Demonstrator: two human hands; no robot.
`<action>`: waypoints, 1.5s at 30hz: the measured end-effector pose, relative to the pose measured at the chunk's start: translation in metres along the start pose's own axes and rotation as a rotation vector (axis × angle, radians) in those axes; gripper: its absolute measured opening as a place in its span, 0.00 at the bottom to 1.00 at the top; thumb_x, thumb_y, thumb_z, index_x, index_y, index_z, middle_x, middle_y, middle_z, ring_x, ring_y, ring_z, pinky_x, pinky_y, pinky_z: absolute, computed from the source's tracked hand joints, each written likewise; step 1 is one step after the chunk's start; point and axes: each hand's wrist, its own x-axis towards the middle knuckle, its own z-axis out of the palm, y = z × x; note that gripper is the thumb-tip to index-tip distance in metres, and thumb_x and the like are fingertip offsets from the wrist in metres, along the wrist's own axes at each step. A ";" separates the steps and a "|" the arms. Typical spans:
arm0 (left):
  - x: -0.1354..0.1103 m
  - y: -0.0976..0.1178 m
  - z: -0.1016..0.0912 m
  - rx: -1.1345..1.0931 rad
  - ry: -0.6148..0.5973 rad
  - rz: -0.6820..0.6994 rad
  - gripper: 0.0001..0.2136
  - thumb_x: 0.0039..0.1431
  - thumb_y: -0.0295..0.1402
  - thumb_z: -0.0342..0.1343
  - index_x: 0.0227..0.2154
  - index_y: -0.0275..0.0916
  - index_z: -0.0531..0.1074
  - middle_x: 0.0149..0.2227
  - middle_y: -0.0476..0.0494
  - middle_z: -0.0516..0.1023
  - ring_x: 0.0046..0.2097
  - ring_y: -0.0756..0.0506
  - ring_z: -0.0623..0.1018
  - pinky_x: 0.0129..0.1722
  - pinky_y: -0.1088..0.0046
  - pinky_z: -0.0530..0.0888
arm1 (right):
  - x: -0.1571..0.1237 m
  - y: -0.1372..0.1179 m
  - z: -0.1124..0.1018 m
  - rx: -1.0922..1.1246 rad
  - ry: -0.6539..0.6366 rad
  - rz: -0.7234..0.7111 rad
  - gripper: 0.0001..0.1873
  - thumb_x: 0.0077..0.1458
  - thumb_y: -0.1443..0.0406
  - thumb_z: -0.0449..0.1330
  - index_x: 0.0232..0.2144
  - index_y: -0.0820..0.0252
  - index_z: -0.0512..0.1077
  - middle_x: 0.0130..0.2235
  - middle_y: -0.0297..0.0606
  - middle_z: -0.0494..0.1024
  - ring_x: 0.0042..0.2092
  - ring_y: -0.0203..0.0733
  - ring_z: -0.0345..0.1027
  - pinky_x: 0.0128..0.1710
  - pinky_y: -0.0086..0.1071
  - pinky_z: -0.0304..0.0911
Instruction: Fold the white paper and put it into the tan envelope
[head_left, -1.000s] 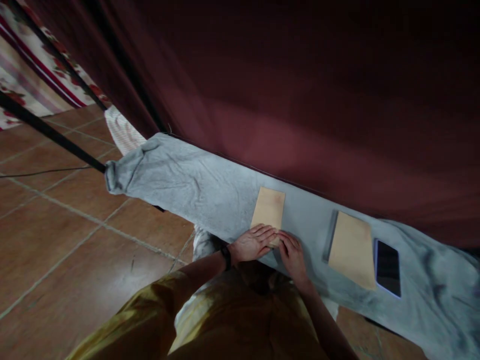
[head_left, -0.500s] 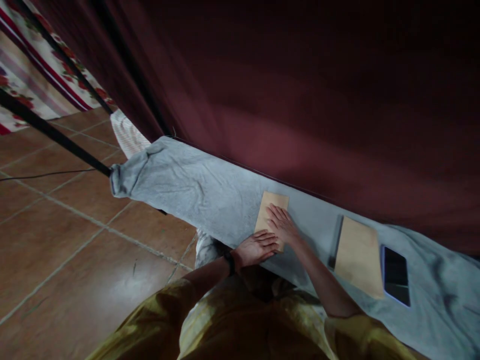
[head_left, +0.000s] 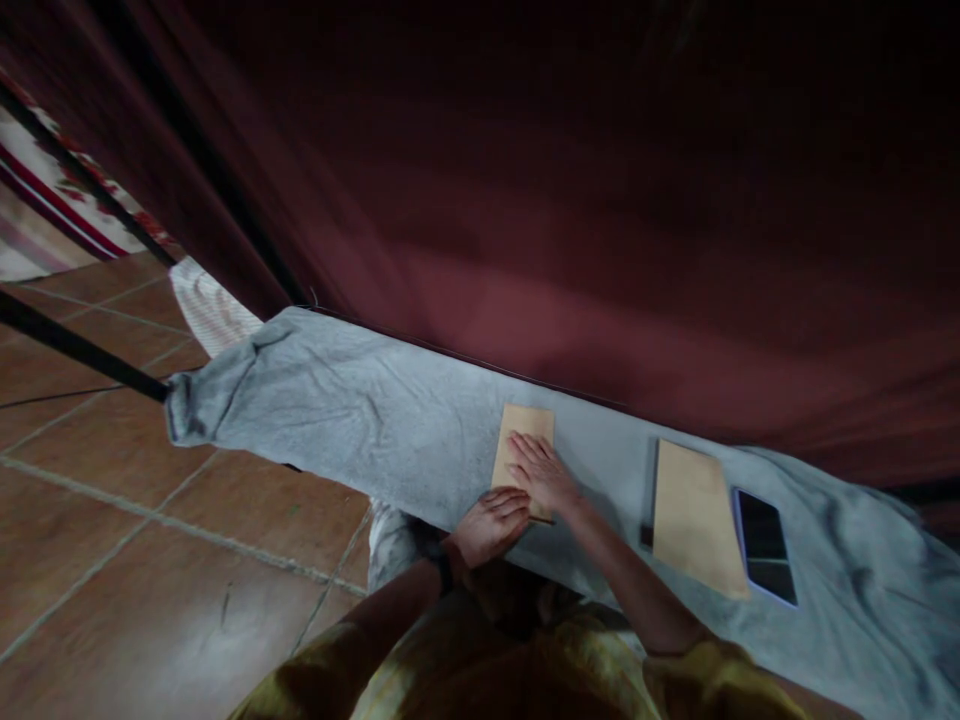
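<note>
A second ago the right hand (head_left: 544, 472) was at the near edge of the brown paper (head_left: 528, 419); now it lies flat farther up, fingers extended — apparently pressing or smoothing the sheet. The left hand (head_left: 491, 527), fingers slightly bent, covers the near left corner — whether it pinches, I cannot tell. The paper rests on the cloth-covered table (head_left: 442, 405), left of another brown piece (head_left: 694, 510).

a dark red curtain (head_left: 480, 240) hangs beyond the grey-draped tabletop (head_left: 322, 400); at left, brown floor tiles (head_left: 82, 560) catch a soft sheen, with floral fabric (head_left: 45, 195) farther back.
</note>
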 end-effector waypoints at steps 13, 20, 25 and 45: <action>-0.004 0.001 0.002 0.113 -0.040 0.034 0.09 0.66 0.30 0.54 0.46 0.40 0.74 0.49 0.43 0.79 0.52 0.45 0.75 0.58 0.66 0.69 | 0.012 0.011 -0.001 0.016 -0.001 -0.139 0.25 0.71 0.59 0.46 0.67 0.49 0.58 0.70 0.33 0.56 0.70 0.42 0.51 0.69 0.46 0.46; -0.002 0.002 0.000 0.064 -0.011 0.009 0.10 0.67 0.30 0.53 0.48 0.40 0.74 0.49 0.43 0.79 0.54 0.45 0.75 0.59 0.66 0.70 | 0.047 0.022 0.006 -0.035 0.019 0.004 0.26 0.72 0.57 0.44 0.68 0.54 0.58 0.70 0.37 0.56 0.70 0.43 0.50 0.70 0.46 0.45; -0.003 0.002 0.001 0.053 -0.011 0.006 0.10 0.68 0.30 0.51 0.48 0.39 0.74 0.49 0.41 0.79 0.53 0.45 0.77 0.58 0.65 0.71 | 0.043 0.015 0.008 -0.036 0.037 0.052 0.27 0.72 0.58 0.41 0.69 0.54 0.55 0.71 0.37 0.55 0.70 0.45 0.49 0.70 0.49 0.42; 0.001 0.005 -0.004 0.023 0.038 -0.056 0.14 0.71 0.29 0.44 0.49 0.38 0.74 0.52 0.41 0.78 0.55 0.46 0.76 0.57 0.65 0.74 | -0.083 -0.019 -0.002 0.296 0.231 0.181 0.24 0.71 0.65 0.42 0.61 0.58 0.69 0.62 0.42 0.72 0.63 0.41 0.63 0.64 0.45 0.61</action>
